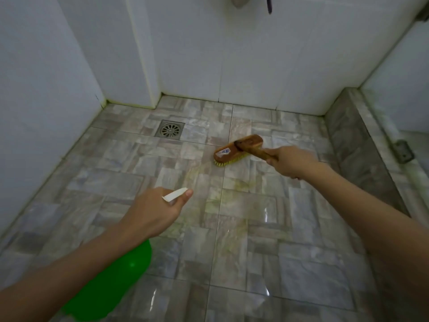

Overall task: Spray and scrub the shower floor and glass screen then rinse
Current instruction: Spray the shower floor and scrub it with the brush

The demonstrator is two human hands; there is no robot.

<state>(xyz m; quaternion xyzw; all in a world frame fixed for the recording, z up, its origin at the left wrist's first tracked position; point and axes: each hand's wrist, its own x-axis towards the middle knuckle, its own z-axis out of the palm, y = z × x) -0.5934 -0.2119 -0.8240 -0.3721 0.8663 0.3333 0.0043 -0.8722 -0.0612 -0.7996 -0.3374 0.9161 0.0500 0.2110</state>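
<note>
My right hand (290,161) grips the wooden handle of a scrub brush (236,149) whose yellow bristles rest on the grey stone-pattern shower floor (255,252). My left hand (155,210) holds a green spray bottle (111,282) by its white trigger head, with the nozzle pointing at the floor ahead. Yellowish-green streaks of cleaner lie on the tiles between the two hands. The bottle's body is mostly hidden under my left forearm.
A square metal floor drain (170,129) sits near the back left corner. White tiled walls (232,54) close the back and left. A raised stone kerb (362,145) runs along the right, with a metal hinge (404,151) on the glass screen beyond it.
</note>
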